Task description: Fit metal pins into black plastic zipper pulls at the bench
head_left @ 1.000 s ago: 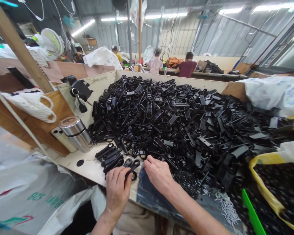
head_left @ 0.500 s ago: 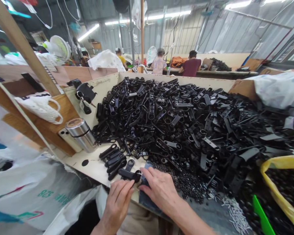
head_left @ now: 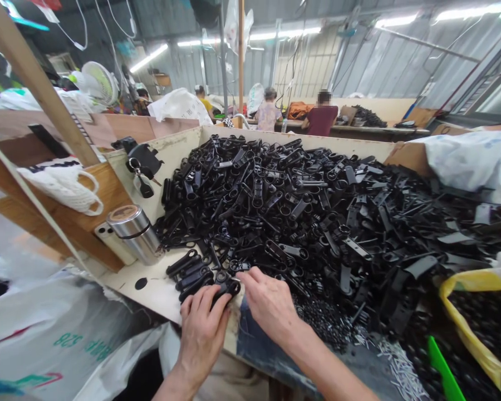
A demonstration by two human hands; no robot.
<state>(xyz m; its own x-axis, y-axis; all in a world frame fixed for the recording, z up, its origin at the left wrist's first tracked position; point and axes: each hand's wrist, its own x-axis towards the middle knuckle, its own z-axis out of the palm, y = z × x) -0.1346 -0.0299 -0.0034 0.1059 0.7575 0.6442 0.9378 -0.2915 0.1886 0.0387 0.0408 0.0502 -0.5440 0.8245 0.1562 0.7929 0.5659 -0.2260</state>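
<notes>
My left hand (head_left: 204, 328) is closed on a long black plastic part with a round ring end (head_left: 230, 287), holding it low over the table's near edge. Its fingers hide much of that part. My right hand (head_left: 271, 303) pinches a thin, light-coloured pin (head_left: 236, 279) at the ring end. Just left of my left hand, several similar black parts (head_left: 192, 273) lie side by side in a row. Behind both hands rises a large heap of black plastic pieces (head_left: 267, 195).
A steel flask (head_left: 140, 239) and a phone (head_left: 113, 242) stand at the left, below hanging keys (head_left: 144, 184). Small black bits (head_left: 321, 323) and silvery pins (head_left: 401, 367) lie at right, beside a green plastic piece (head_left: 445, 367) and a yellow-rimmed bag (head_left: 463, 312). People sit farther back.
Both hands have moved slightly up and away from me. My left hand has shifted over the black part, covering more of it, and the right fingertips are now at the ring's upper side.
</notes>
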